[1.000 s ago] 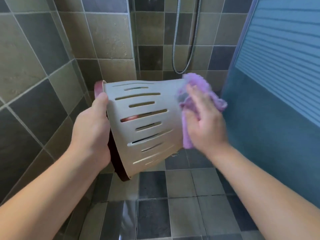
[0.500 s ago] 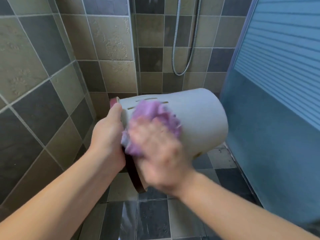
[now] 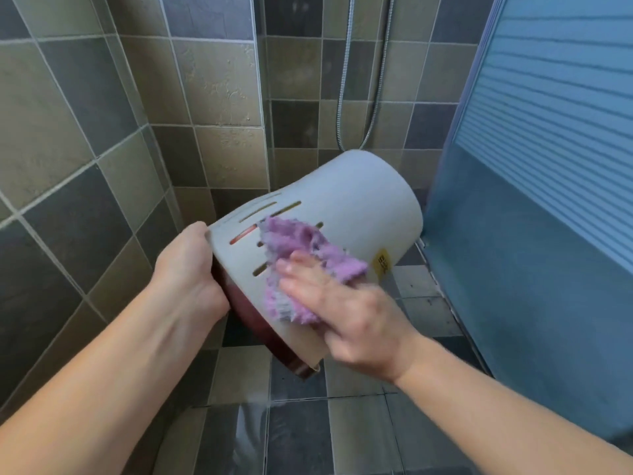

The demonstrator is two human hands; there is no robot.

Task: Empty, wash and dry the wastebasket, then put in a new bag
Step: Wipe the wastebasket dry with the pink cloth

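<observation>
wastebasket [image 3: 359, 207], pale grey, slotted, tilted

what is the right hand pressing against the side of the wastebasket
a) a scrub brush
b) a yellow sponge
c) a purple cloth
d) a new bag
c: the right hand lays straight fingers over a fuzzy purple cloth on the slotted side of the wastebasket, which the left hand grips at its rim.

1. A floor of square matt tiles [image 3: 363, 437] in dark grey, mid grey and beige, with pale grout lines, fills the lower view.
2. A narrow dark channel [image 3: 442, 289] runs along its right edge, just beside the frosted blue panel [image 3: 520, 275].
3. A pale glossy streak [image 3: 248, 430] lies on the near tiles; whether it is wet sheen or clear film cannot be told.
</observation>
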